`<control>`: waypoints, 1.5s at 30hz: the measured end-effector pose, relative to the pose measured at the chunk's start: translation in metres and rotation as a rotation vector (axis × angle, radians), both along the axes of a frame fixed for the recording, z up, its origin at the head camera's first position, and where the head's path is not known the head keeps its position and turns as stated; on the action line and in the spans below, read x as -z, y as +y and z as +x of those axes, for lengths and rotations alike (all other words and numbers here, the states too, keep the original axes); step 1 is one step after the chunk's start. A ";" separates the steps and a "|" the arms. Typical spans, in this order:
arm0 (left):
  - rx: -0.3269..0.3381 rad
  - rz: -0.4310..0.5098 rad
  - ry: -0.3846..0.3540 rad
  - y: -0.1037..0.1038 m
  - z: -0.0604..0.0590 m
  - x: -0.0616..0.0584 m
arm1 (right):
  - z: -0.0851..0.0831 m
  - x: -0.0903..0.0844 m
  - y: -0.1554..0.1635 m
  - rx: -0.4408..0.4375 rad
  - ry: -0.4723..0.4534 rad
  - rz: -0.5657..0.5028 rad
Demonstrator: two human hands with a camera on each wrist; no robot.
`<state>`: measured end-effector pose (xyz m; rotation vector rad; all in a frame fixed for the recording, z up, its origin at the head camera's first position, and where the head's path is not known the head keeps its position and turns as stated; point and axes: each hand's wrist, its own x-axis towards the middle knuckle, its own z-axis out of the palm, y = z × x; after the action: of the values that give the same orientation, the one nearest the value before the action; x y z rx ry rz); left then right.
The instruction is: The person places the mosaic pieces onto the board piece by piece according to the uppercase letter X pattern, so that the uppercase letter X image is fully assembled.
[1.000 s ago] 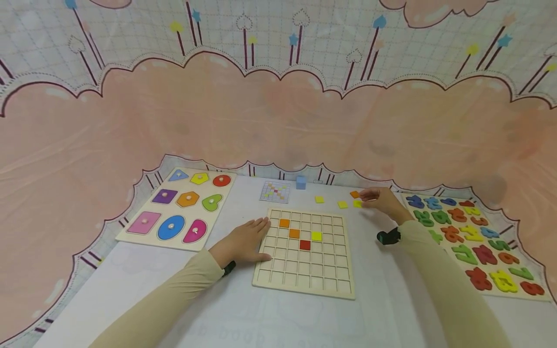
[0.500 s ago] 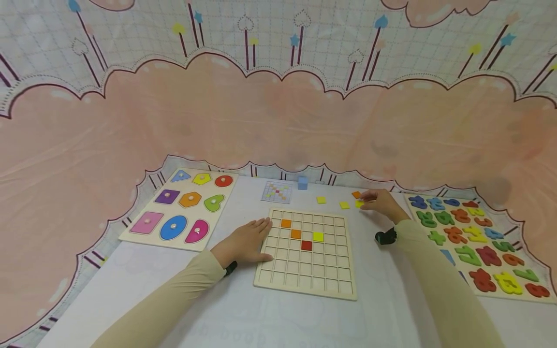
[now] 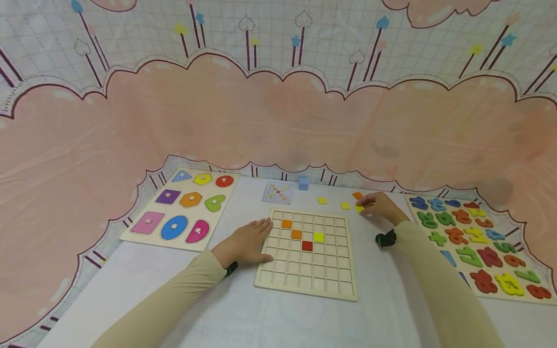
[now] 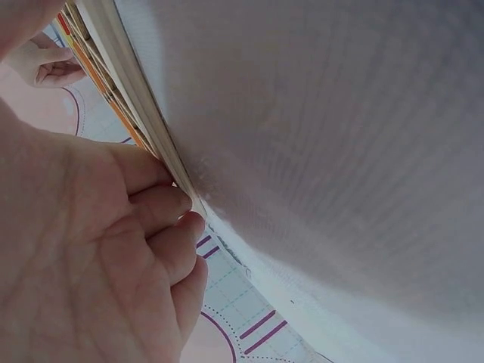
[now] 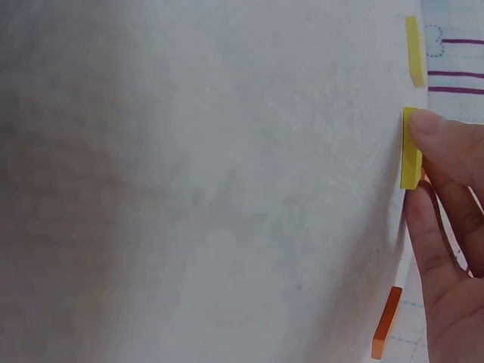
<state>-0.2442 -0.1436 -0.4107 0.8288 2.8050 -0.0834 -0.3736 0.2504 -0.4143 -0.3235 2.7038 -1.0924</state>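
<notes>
A wooden grid board (image 3: 304, 275) lies in the middle of the table and holds two orange tiles, a red tile (image 3: 307, 245) and a yellow one (image 3: 319, 237). My left hand (image 3: 261, 228) rests flat on the board's left edge, and in the left wrist view its fingers (image 4: 162, 212) touch that edge (image 4: 144, 125). Beyond the board's far right corner, my right hand (image 3: 363, 207) pinches a loose yellow tile (image 3: 359, 209) on the tabletop. In the right wrist view the thumb and fingers (image 5: 442, 132) sit on that yellow tile (image 5: 411, 155).
More loose tiles lie nearby: two yellow (image 3: 322, 200) (image 3: 345, 205) and an orange one (image 3: 357, 195). A pattern card (image 3: 277, 192) and a blue cube (image 3: 303, 183) sit behind the board. A shape puzzle (image 3: 130, 234) lies at the left, a number puzzle (image 3: 444, 251) at the right.
My right hand's fingers have drawn in slightly onto the yellow tile. The left hand has stayed on the board's edge.
</notes>
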 end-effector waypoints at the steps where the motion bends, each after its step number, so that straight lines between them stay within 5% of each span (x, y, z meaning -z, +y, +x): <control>1: 0.001 0.001 0.001 0.000 0.000 0.000 | 0.000 0.000 0.000 0.000 -0.012 0.003; 10: -0.004 0.009 0.003 0.000 0.000 0.001 | 0.002 -0.003 0.000 -0.040 -0.098 -0.012; 27: -0.007 -0.011 0.006 0.000 0.001 0.001 | 0.007 -0.003 0.007 -0.126 -0.070 -0.050; 45: -0.011 -0.021 0.006 -0.001 0.000 0.001 | 0.002 -0.004 0.007 -0.127 -0.032 0.083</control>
<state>-0.2444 -0.1442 -0.4119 0.8099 2.8090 -0.1139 -0.3717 0.2572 -0.4107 -0.4523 2.6504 -0.9399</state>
